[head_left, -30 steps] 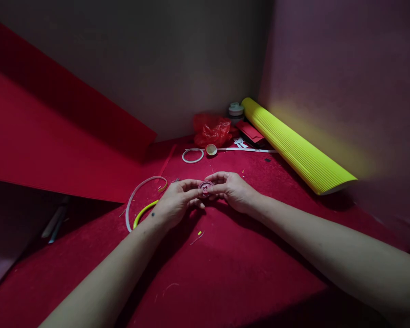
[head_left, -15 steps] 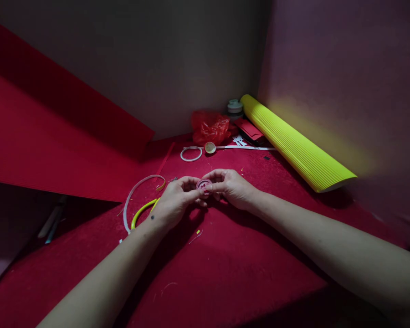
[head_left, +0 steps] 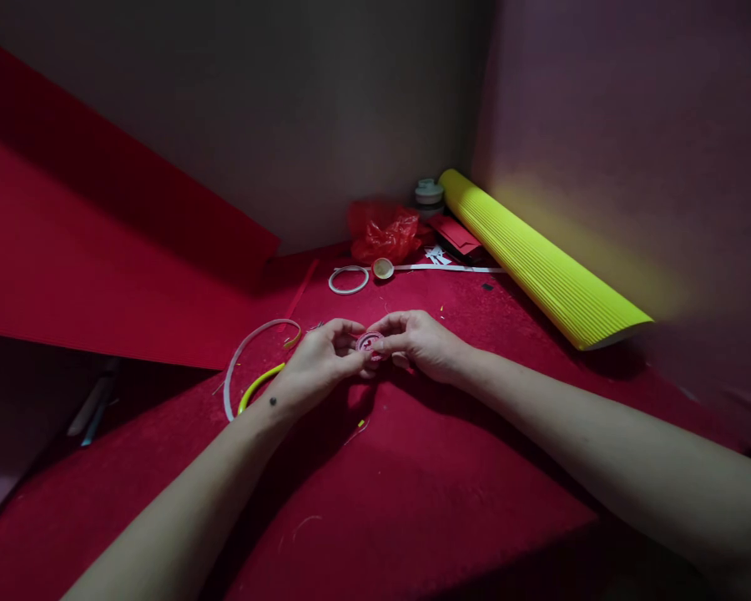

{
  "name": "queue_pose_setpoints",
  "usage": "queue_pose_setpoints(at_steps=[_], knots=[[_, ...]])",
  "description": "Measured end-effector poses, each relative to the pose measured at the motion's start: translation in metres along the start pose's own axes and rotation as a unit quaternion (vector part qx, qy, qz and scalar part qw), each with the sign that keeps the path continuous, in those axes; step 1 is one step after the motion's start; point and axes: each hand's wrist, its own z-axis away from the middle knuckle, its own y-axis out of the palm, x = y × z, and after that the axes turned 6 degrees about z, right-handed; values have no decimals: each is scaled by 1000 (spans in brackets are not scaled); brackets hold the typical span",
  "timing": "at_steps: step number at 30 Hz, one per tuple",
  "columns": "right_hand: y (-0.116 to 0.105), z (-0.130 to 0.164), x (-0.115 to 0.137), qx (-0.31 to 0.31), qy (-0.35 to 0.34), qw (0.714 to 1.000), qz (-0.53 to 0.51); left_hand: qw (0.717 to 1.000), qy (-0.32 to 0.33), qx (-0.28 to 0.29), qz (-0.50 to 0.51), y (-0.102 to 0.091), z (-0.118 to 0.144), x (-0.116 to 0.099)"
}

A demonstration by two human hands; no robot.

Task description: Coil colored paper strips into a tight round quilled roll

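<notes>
Right now my left hand [head_left: 316, 361] and right hand [head_left: 422, 342] meet over the red tabletop [head_left: 413, 501], fingertips of both pinching a small pink coiled paper disc [head_left: 369, 341] between them, just above the surface. If my pinch slackens, I reckon the coil could spring loose. Beside my left hand lie a yellow strip [head_left: 258, 386] and a white strip [head_left: 250, 338]. Farther back sit a white paper ring [head_left: 349, 280], a red plastic bag [head_left: 381, 234] and a yellow corrugated roll [head_left: 538, 267].

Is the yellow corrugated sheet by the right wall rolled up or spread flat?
Rolled up: the yellow corrugated sheet lies as a long tube on the red surface, with a curved ribbed side and one end showing.
</notes>
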Motion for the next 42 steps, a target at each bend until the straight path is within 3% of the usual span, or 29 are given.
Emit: queue_pose_setpoints(at_steps=[7, 11, 17, 22, 32, 37, 42], knots=[[-1, 1, 2, 17, 13, 1000, 16, 999, 10, 38, -22, -4, -3, 7], [0, 3, 2, 25, 5, 1000, 17, 997, 35, 33, -53, -7, -3, 10], [7, 4, 3, -57, -14, 997, -54, 995, 35, 57, -73, -3, -1, 6], [10, 3, 2, -54, -27, 992, -109, 998, 32, 24, -47, -2, -5, 10], [10, 4, 5, -44, -42, 996, -62, 994, 54, -22, -95, 4, -1, 13], [11, 4, 4, -40, -25, 996, -71, 998, 48, -13, -47, 3, -3, 12], [10, 2, 3, -41, -9, 996, -82, 999, -5, -10, 47, 1, -4, 8]])
